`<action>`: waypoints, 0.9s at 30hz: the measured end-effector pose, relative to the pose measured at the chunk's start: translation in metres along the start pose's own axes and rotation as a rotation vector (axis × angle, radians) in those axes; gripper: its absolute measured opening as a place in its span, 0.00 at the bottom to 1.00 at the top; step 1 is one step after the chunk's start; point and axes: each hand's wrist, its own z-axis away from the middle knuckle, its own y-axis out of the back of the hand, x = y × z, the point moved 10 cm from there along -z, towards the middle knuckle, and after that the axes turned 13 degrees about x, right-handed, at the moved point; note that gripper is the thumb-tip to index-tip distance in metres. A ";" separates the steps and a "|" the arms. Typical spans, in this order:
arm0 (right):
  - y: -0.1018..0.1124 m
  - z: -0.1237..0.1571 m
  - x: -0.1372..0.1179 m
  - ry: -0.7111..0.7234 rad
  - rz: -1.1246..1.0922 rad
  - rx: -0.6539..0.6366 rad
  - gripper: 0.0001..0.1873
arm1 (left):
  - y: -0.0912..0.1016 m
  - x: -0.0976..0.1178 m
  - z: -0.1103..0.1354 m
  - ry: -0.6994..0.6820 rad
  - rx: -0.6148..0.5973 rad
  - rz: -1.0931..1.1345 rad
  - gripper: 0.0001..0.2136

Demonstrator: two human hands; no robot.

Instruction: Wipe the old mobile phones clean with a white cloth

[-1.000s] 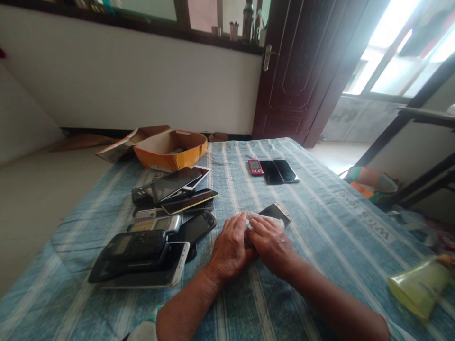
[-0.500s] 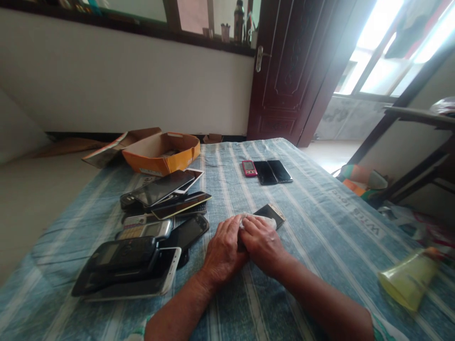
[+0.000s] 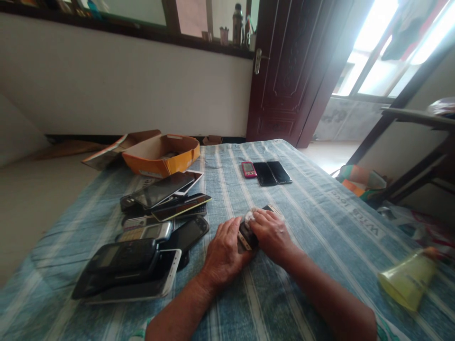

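A smartphone [image 3: 246, 237] with a dark screen and pale end lies on the striped cloth, partly covered by both hands. My left hand [image 3: 223, 244] grips its near left end, thumb along the lower side. Bunched under the fingers of my right hand [image 3: 273, 233] is a white wipe [image 3: 250, 217], pressed on the phone's screen; whether it is paper or fabric I cannot tell. Left of my hands is a loose pile of phones, among them a black smartphone [image 3: 190, 233], a silver keypad phone [image 3: 151, 232] and a white-edged phone [image 3: 171, 274].
An open orange cardboard box [image 3: 161, 161] stands at the back left. Farther back, a pink keypad phone [image 3: 249, 169] lies beside two black smartphones [image 3: 273, 173]. A translucent yellow container [image 3: 407, 284] rests at the right. Behind the bed-like surface is a dark red door [image 3: 287, 71].
My right hand and the white wipe have slid slightly to the right over the phone, uncovering its near end. My left hand keeps its hold, almost unmoved.
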 end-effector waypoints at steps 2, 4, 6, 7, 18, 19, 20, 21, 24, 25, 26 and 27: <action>-0.001 0.000 0.018 -0.050 0.040 -0.012 0.11 | 0.000 0.001 -0.001 0.018 -0.010 -0.013 0.30; -0.002 0.001 0.037 -0.115 0.082 -0.020 0.13 | 0.000 0.002 -0.001 0.029 -0.018 -0.025 0.30; -0.002 0.002 0.050 -0.171 0.116 -0.027 0.14 | 0.000 0.003 -0.002 0.033 -0.022 -0.031 0.30; -0.003 0.002 0.053 -0.186 0.128 -0.029 0.15 | 0.000 0.003 -0.002 0.034 -0.024 -0.032 0.30; -0.001 0.001 -0.016 0.046 -0.064 0.003 0.08 | -0.003 -0.002 0.001 -0.012 -0.007 -0.024 0.31; -0.001 0.000 -0.013 0.039 -0.061 -0.006 0.08 | -0.003 -0.002 0.001 -0.010 -0.004 -0.023 0.31; -0.002 0.000 -0.007 0.023 -0.049 -0.017 0.09 | -0.003 -0.002 0.001 -0.007 -0.004 -0.023 0.31; -0.003 -0.001 0.001 -0.002 -0.029 -0.029 0.10 | -0.002 -0.002 0.001 -0.002 -0.006 -0.025 0.31; -0.005 -0.002 0.034 -0.110 0.061 -0.070 0.13 | -0.002 -0.001 0.000 0.020 -0.018 -0.043 0.31; -0.006 -0.001 0.044 -0.145 0.089 -0.081 0.14 | -0.002 -0.001 0.000 0.027 -0.024 -0.048 0.31; -0.006 0.000 0.052 -0.174 0.112 -0.089 0.15 | -0.002 0.000 -0.001 0.033 -0.029 -0.052 0.31; -0.006 0.000 0.058 -0.195 0.131 -0.093 0.16 | -0.002 0.000 -0.001 0.038 -0.035 -0.054 0.31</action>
